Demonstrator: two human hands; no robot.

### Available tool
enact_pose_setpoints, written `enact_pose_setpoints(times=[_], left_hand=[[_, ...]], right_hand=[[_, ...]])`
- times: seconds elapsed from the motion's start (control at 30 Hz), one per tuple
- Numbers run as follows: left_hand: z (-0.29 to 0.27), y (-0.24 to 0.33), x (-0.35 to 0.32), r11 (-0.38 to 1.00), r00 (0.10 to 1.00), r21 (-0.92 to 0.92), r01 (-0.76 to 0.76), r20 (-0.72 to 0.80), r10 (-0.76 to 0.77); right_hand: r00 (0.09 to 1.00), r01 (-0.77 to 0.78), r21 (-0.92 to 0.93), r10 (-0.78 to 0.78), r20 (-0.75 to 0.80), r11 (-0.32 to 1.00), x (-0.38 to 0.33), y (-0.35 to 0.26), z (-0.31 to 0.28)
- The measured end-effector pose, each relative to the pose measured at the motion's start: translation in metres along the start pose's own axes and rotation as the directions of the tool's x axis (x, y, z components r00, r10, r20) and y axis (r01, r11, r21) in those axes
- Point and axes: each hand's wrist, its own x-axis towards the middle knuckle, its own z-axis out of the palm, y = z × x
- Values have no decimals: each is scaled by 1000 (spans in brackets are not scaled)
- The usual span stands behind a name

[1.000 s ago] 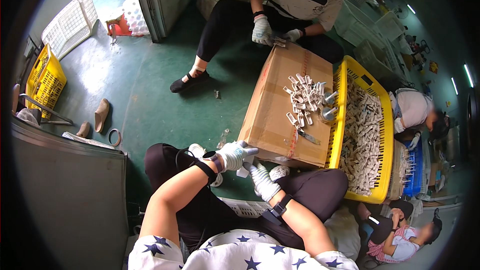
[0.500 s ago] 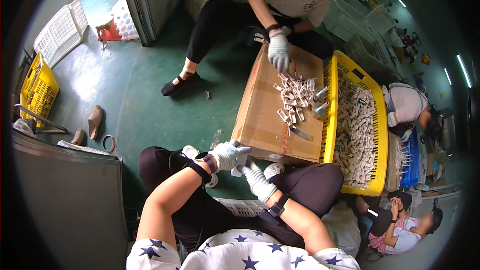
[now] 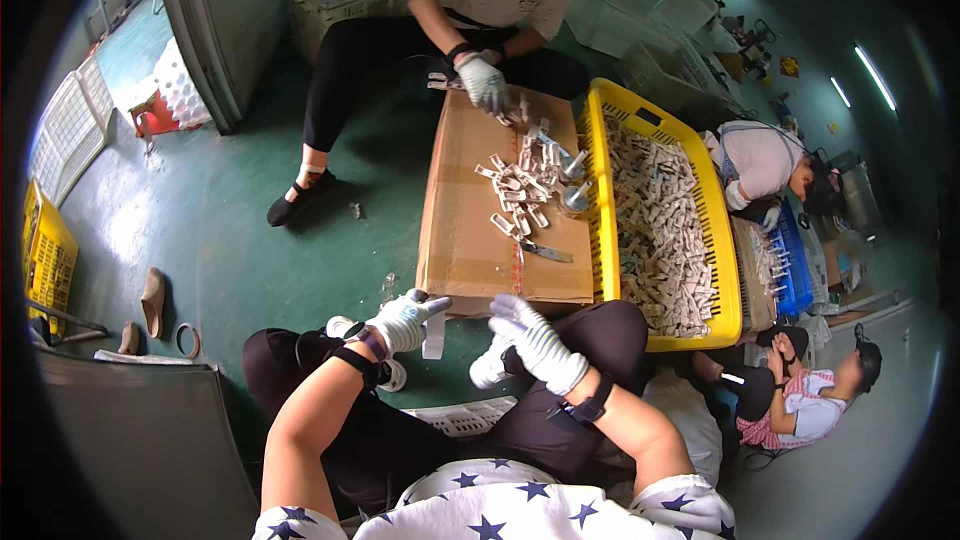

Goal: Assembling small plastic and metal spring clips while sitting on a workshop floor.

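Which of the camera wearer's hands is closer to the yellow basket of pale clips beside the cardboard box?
Right. The right hand is just left of the yellow basket's near end; the left hand is farther left, by the cardboard box's near left corner.

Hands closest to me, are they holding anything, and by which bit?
The left hand seems to hold a small pale strip by its upper end, which is partly hidden. The right hand holds nothing that shows.
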Motion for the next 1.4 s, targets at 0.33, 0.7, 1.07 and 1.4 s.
enact_pose_setpoints(times=[0.33, 0.7, 1.07, 1.4], left_hand=[[10, -11, 5, 959, 996, -268, 89, 16, -88], [19, -3, 19, 331, 837, -822, 465, 286, -466], [11, 7, 12, 999, 1000, -35, -15, 1, 15], [23, -2, 11, 999, 997, -44, 12, 74, -8]], right_hand=[[944, 261, 261, -189, -270, 929, -32, -67, -102], [763, 443, 227, -232, -603, 868, -87, -51, -217], [554, 46, 574, 458, -695, 817, -219, 169, -235], [294, -922, -83, 545, -785, 377, -348, 396, -229]])
